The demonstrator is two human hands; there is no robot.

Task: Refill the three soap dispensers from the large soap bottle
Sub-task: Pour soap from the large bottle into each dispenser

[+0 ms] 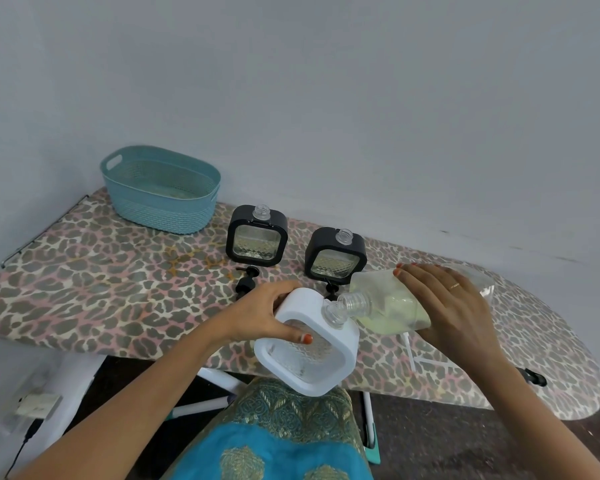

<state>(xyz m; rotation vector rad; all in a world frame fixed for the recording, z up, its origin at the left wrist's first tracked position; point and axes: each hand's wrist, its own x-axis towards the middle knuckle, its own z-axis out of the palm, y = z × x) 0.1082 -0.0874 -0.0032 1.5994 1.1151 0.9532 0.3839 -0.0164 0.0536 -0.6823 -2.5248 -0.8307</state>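
Tipping the large soap bottle [388,303] neck-first onto the open neck of the white dispenser [309,341], at the near edge of the leopard-print ironing board [101,271].

Gripping the clear bottle around its body with the right hand [447,306], fingers curled over the top, showing pale yellow-green liquid pooled toward the lowered neck. Holding the white dispenser tilted with the left hand [267,313], thumb on the patterned clear front, fingers wrapped behind the frame; cannot tell how much liquid sits inside. Standing upright farther back with necks uncapped, apart from each other: left black dispenser [257,237] and right black dispenser [335,256], each showing a yellowish tint in its window. Lying before them, a black pump head [246,280], and a second pump head [331,289] partly hidden behind the white dispenser. At the board's far left, a teal basket [160,190].
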